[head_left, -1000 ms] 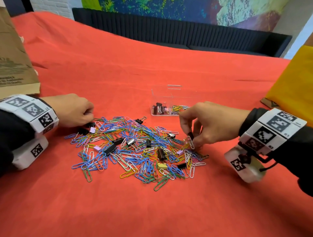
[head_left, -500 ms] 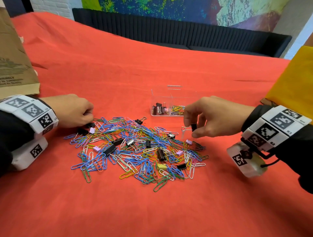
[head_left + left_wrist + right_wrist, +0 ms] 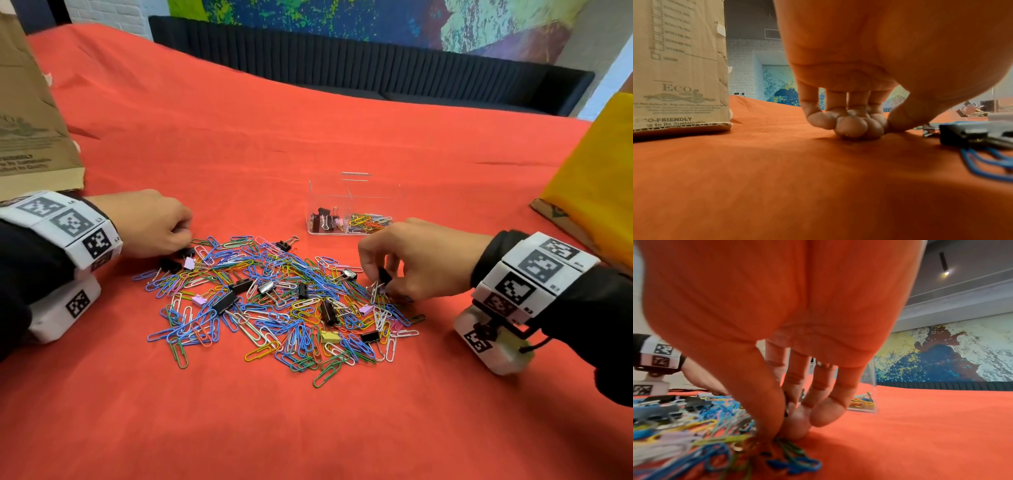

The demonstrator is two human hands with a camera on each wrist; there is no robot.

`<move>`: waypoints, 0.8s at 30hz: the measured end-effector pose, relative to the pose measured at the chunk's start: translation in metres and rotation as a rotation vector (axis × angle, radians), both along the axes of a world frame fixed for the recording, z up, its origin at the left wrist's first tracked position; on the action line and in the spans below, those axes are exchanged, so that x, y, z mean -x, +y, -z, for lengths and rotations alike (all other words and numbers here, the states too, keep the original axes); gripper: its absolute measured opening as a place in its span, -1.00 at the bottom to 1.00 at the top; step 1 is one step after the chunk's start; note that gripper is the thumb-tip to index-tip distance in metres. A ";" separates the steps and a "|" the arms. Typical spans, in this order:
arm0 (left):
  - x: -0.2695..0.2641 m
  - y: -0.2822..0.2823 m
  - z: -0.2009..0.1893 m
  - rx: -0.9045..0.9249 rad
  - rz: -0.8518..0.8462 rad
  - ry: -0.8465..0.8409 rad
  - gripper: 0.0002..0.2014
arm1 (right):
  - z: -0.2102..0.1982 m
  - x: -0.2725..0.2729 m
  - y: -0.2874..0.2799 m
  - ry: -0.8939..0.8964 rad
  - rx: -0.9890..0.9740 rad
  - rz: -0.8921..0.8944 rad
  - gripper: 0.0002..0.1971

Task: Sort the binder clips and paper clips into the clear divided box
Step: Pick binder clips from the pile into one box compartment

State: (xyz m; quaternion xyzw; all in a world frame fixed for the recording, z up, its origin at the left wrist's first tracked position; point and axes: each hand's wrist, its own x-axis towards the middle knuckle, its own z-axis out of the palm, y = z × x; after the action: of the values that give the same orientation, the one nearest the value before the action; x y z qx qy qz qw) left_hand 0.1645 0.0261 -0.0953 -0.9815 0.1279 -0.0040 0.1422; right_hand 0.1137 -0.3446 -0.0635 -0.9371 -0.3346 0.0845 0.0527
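Head view: a small black binder clip (image 3: 383, 275) is pinched by the right hand (image 3: 416, 261) over the pile (image 3: 274, 305), probably for gathering more; the left hand (image 3: 150, 222), curled, holds nothing visible.

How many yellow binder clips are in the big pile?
1. The yellow binder clip lies near the front edge of the pile, right of its middle, among blue paper clips. More could be hidden under the heap.

Bright even indoor light, soft shadows under wrists; wide-angle bending at edges; right wrist view motion-blurred, foreground clips soft
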 end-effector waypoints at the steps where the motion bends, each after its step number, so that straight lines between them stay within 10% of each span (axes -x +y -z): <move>1: 0.000 0.000 0.000 0.002 -0.001 -0.001 -0.73 | 0.000 0.000 0.001 -0.004 0.003 0.003 -0.78; 24: 0.001 -0.001 -0.003 0.040 -0.006 0.023 -0.75 | -0.025 0.002 -0.001 0.020 -0.044 0.086 -0.80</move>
State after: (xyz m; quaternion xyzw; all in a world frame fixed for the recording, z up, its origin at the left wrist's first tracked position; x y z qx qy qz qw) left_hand 0.1634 0.0256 -0.0925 -0.9845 0.1267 0.0053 0.1212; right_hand 0.1115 -0.3460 -0.0388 -0.9482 -0.2955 0.0842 0.0801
